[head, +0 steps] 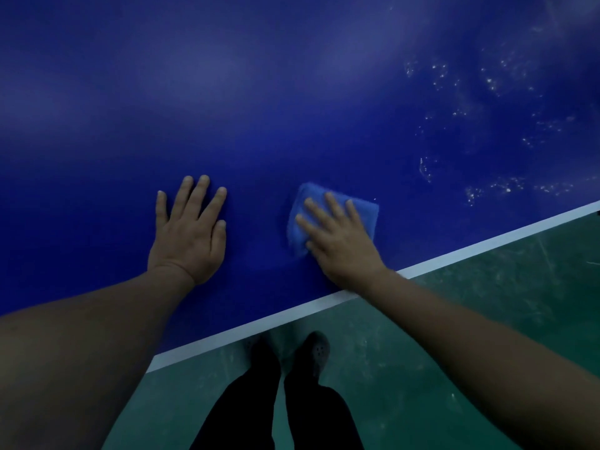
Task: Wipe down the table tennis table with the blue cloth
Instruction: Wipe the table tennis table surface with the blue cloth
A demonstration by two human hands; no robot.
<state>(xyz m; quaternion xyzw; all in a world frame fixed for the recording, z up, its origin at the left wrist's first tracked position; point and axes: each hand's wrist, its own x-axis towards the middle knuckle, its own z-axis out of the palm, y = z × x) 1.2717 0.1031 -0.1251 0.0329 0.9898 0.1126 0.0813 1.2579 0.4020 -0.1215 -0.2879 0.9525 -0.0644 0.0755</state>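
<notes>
The dark blue table tennis table [259, 92] fills the upper part of the head view, with a white line along its near edge. A folded blue cloth [310, 198] lies flat on it near that edge. My right hand [337, 235] presses on the cloth with straight, spread fingers. My left hand [190, 232] rests flat on the bare table surface to the left of the cloth, fingers straight and apart from it.
White specks and droplets [493, 82] dot the table surface at the upper right. Below the table's white edge line [487, 243] is a green floor [487, 319], where my dark trousers and shoes [319, 350] stand close to the table.
</notes>
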